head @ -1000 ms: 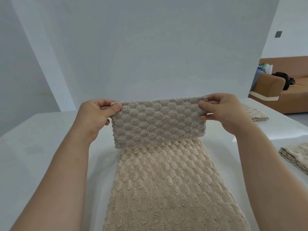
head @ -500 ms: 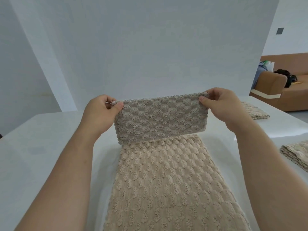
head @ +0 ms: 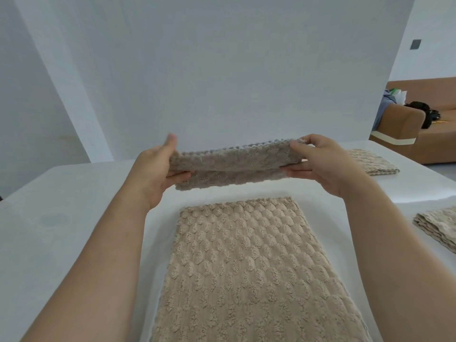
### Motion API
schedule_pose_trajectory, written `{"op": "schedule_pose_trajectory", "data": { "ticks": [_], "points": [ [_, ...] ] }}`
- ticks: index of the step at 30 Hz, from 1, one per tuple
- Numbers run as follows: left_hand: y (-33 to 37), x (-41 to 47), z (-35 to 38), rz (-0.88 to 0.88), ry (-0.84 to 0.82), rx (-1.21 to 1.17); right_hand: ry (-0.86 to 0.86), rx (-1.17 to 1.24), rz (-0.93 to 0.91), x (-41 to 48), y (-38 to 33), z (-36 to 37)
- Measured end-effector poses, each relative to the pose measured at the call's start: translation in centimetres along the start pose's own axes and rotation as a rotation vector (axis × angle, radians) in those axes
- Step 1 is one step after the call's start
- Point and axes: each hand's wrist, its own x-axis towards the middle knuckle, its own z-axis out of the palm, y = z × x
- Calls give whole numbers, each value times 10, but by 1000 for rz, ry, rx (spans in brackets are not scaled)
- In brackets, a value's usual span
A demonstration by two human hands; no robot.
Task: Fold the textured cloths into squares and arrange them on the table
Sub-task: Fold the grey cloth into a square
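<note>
A folded beige textured cloth [head: 232, 166] hangs in the air above the white table [head: 61, 218], turned nearly flat so its edge faces me. My left hand [head: 158, 174] grips its left end, thumb on top and fingers below. My right hand [head: 318, 164] grips its right end the same way. Beneath it, a second beige textured cloth [head: 246, 267] lies spread flat on the table and runs toward me.
A folded cloth [head: 372, 164] lies at the table's far right. A stack of folded cloths [head: 436, 228] sits at the right edge. A white backdrop panel [head: 222, 70] stands behind the table. A brown sofa [head: 424, 129] is beyond, at right.
Both hands lifted the folded cloth away from the flat cloth and tipped it from hanging upright to nearly level. The flat cloth's far edge now lies uncovered.
</note>
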Motion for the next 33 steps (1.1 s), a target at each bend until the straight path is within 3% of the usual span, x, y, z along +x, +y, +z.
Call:
{"op": "schedule_pose_trajectory", "data": {
  "ticks": [2,5,10,19,23,27,33],
  "points": [
    [-5,6,-1,-91,67,-75,-7,45,77,-1,1,1],
    [-23,15,-4,-150,99,42,16,-26,114,0,8,5],
    [-44,17,-7,-201,15,197,34,-226,98,4,25,8],
    [-42,20,-8,-241,-13,210,14,-229,102,10,30,9],
    [-43,15,-9,-297,-53,383,3,-294,134,7,30,12],
    [-45,13,-5,-347,-115,436,-11,-455,192,7,34,15],
    [-63,25,-12,-296,23,593,71,-735,168,12,44,15]
  ]
}}
